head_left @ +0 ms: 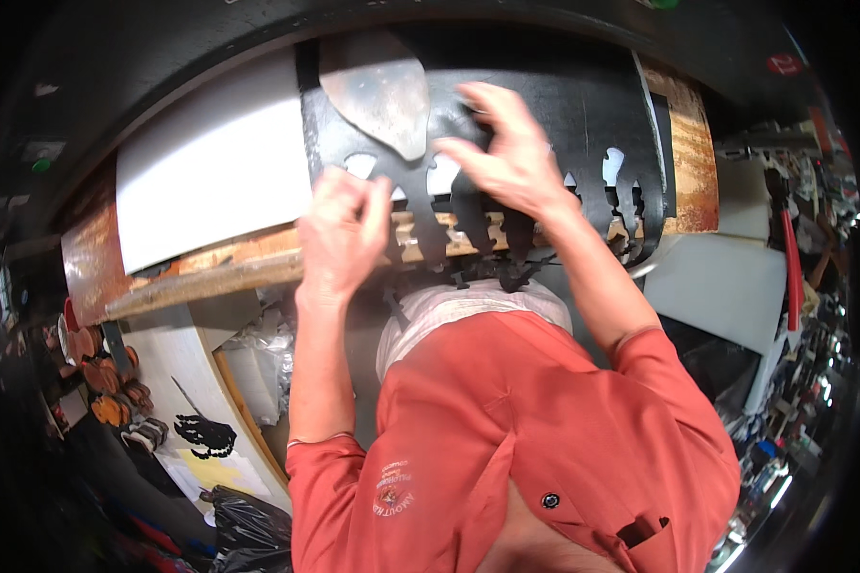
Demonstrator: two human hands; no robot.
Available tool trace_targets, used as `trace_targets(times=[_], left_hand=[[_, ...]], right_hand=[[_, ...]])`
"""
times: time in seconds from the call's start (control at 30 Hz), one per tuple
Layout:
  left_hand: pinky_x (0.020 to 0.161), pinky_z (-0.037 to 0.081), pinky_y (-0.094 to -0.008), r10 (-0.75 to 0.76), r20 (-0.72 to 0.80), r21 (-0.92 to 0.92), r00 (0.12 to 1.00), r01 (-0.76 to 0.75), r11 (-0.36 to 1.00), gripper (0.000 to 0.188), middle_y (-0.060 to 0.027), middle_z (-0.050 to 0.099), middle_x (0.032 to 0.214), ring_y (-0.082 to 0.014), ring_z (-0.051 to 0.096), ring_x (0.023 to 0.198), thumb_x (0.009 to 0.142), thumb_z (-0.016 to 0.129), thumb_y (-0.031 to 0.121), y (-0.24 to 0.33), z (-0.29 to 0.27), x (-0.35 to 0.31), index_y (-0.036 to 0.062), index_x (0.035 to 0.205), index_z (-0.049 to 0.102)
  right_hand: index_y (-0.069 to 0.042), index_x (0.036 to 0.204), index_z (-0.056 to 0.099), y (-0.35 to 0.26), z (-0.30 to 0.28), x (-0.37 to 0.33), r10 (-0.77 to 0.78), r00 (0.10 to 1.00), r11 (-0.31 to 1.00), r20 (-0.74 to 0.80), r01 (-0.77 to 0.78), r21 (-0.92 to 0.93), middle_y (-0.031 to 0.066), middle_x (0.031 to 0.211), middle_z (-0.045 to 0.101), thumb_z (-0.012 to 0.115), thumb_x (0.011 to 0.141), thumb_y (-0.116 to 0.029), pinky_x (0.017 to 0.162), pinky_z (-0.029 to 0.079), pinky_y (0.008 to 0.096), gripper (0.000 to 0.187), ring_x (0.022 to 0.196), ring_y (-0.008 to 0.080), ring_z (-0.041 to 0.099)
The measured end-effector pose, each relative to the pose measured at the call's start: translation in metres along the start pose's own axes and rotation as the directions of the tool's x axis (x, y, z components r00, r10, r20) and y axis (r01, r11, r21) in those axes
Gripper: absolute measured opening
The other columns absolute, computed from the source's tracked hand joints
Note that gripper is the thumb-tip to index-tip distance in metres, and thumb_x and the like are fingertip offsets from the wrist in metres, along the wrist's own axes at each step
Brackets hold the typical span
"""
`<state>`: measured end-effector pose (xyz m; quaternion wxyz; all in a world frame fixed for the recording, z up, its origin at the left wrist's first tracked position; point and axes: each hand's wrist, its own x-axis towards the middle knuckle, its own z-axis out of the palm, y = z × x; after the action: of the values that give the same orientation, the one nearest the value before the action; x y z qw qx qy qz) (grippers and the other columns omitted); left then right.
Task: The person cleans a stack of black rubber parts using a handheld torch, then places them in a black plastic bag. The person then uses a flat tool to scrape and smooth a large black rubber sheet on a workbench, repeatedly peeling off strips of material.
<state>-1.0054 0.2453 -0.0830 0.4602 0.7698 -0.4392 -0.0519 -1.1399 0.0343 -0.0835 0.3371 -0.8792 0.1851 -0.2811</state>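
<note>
A black sheet (583, 105), possibly leather, lies under my hands, with several cut-out gaps along its near side. Dark ragged strips (428, 224) of it hang over the front edge. My left hand (342, 220) is closed at the sheet's near left part, fingers curled and thumb raised; anything inside is hidden. Above the sheet, to the right, my right hand (514, 158) has thumb and fingers apart. Motion blurs it, and a dark patch between its fingers is unclear. A grey, worn flat piece (377, 91) with a rounded tip rests on the sheet between the hands.
A white board (215, 162) covers the left of the wooden bench (688, 143). A dark ledge (506, 24) runs along the back. Rolls of material (105, 377) and a black bag (248, 530) are at lower left. Right of me are a pale panel (712, 286) and a red bar (791, 267).
</note>
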Motion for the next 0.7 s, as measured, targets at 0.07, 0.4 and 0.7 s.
trace_targets(times=[0.07, 0.4, 0.7], left_hand=[[0.09, 0.056, -0.0447, 0.051, -0.17, 0.03, 0.984, -0.047, 0.998, 0.018, -0.0209, 0.073, 0.114, -0.0376, 0.071, 0.102, 0.097, 0.068, 0.005, -0.019, -0.003, 0.036, 0.0002, 0.113, 0.074], [0.12, 0.039, -0.0534, 0.162, -0.113, 0.343, 0.98, -0.115, 0.932, 0.052, -0.0209, 0.06, 0.148, -0.0425, 0.053, 0.142, 0.096, 0.066, 0.002, -0.067, 0.024, 0.083, -0.001, 0.147, 0.056], [0.12, 0.04, -0.0545, 0.157, -0.12, 0.338, 0.98, -0.108, 0.935, 0.046, -0.0197, 0.062, 0.147, -0.0408, 0.054, 0.141, 0.095, 0.07, 0.004, -0.064, 0.023, 0.086, 0.0031, 0.14, 0.063]], right_hand=[[-0.002, 0.149, 0.053, -0.013, 0.05, 0.035, 0.001, 0.996, 0.976, 0.094, 0.02, -0.218, 0.0356, 0.153, 0.044, 0.089, 0.081, -0.043, 0.112, 0.048, 0.052, 0.087, 0.132, 0.046, 0.054], [-0.001, 0.146, 0.059, -0.018, 0.037, 0.09, 0.158, 0.978, 0.987, 0.139, -0.162, 0.016, 0.0326, 0.154, 0.046, 0.09, 0.066, -0.035, 0.113, 0.046, 0.0494, 0.092, 0.137, 0.0433, 0.05], [0.008, 0.148, 0.054, 0.006, -0.029, 0.085, 0.271, 0.943, 0.566, 0.191, -0.317, 0.761, 0.0174, 0.14, 0.063, 0.085, 0.071, -0.008, 0.115, 0.041, 0.0343, 0.085, 0.13, 0.0229, 0.06]])
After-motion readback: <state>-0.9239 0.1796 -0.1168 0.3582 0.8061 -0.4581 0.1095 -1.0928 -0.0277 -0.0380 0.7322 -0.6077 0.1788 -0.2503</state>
